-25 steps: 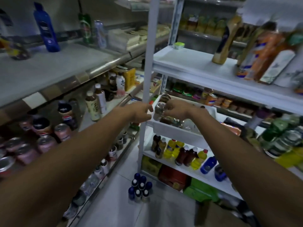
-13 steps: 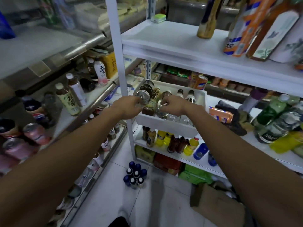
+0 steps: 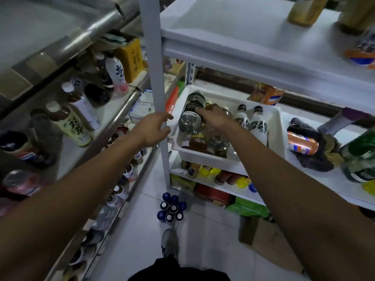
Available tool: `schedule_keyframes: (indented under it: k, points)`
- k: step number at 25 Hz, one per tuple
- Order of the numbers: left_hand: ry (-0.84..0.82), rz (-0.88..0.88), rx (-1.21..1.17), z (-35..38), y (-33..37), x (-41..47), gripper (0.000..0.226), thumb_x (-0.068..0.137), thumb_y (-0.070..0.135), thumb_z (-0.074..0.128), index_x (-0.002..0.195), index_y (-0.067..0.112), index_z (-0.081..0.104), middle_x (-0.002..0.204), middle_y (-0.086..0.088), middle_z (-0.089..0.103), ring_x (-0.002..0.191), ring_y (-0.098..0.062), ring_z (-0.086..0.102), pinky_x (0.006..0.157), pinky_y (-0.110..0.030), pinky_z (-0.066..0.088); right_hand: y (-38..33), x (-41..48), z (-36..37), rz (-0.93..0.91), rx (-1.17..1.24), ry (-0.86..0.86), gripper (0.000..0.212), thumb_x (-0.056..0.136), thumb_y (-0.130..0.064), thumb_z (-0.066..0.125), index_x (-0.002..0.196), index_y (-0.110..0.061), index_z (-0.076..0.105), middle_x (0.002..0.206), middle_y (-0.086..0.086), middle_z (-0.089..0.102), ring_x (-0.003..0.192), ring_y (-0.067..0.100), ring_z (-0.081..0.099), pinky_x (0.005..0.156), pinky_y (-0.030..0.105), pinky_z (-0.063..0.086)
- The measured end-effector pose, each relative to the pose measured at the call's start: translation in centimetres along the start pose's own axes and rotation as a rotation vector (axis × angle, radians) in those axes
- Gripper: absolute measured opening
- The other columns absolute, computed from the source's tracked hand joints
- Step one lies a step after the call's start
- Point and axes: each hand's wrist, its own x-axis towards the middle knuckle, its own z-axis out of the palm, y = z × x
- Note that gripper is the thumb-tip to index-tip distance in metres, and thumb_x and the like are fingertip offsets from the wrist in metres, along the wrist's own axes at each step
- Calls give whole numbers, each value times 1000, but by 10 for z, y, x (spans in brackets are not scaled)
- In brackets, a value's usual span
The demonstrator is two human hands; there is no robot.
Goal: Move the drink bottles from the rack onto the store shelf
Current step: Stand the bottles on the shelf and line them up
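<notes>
Plainly the job is nowhere near done. On the white rack, at about one o'clock from the middle of the view, the tray holds a good many drinks: a clear bottle with a dark label lying tilted at the tray's ten o'clock corner, two white bottles standing together towards its three o'clock side, an amber bottle, and some more clear ones low at its six o'clock end. The right hand is on the clear bottle, fingers curled over its label, and looks to be taking hold of it; the bottle has not yet left the tray. The left hand seems to pinch the tray's left rim, thumb above and fingers below, right beside the upright post, probably to steady it. The store shelf runs along the nine o'clock side and carries a tea bottle among others, though I cannot tell whether any of them came from the rack. By my reckoning every bottle in the tray is yet to go across.
</notes>
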Motion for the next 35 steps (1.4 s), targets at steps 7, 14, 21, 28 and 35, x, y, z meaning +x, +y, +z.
schedule_keyframes:
  k: [7,14,21,28,35]
  points:
    - [-22,108,-226,16,-3,21,24,93,13,51,117,10,55,113,-3,58,101,-19,57,81,-30,46,-10,34,27,144,-52,79,54,88,-52,65,109,-3,58,111,13,61,97,31,65,82,44,59]
    - [-15,17,-354,21,-6,18,20,93,13,52,112,12,57,111,-4,62,95,-20,60,79,-30,47,-13,39,23,150,56,62,48,86,-31,74,117,1,57,109,15,66,89,27,69,79,42,60]
    - [53,-123,-555,23,16,11,53,88,28,67,137,20,50,106,0,65,91,-14,65,75,-23,51,-8,20,18,143,188,-2,23,86,-14,73,102,-2,61,84,13,68,50,17,67,47,28,55]
    - [80,-56,-610,25,21,5,53,86,14,71,136,11,54,136,-3,55,99,-9,63,77,-7,49,3,13,21,113,246,-45,53,79,-31,80,118,1,62,92,15,72,63,18,71,59,32,57]
    - [192,51,-562,39,15,-16,59,85,6,69,139,16,49,130,-3,58,117,-17,57,105,-30,43,4,1,16,42,254,-53,48,77,-13,80,118,1,59,105,19,71,85,29,72,61,38,61]
